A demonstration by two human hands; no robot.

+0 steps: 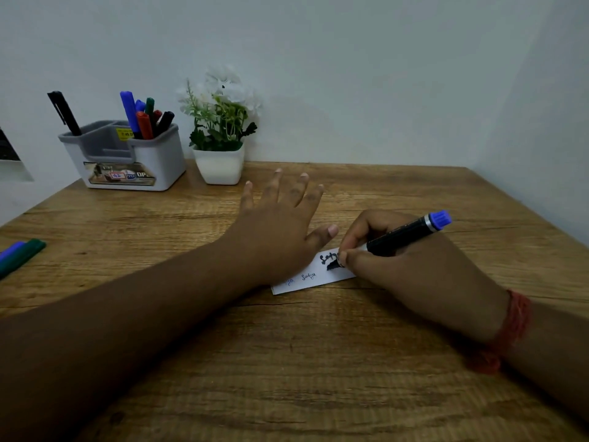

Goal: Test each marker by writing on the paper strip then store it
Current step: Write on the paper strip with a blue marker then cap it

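Fingers (345, 255) of the right hand (411, 269) pinch the black-barrelled marker with a blue end cap (406, 234), its tip on the small white paper strip (314, 277).

Left hand (280, 224) lies flat over the strip's left part, its fingers spread and straight, pinning it to the wooden bench (287, 362). Dark scribbles already sit at the strip's right end, fainter writing nearer its lower edge. To write well, I would judge: keep the palm pressing so the strip cannot slide, use light strokes on bare paper. The white-and-grey plastic organiser (127, 154), far left of the strip, holds other markers; two loose markers (19, 255) lie at the bench's left edge.
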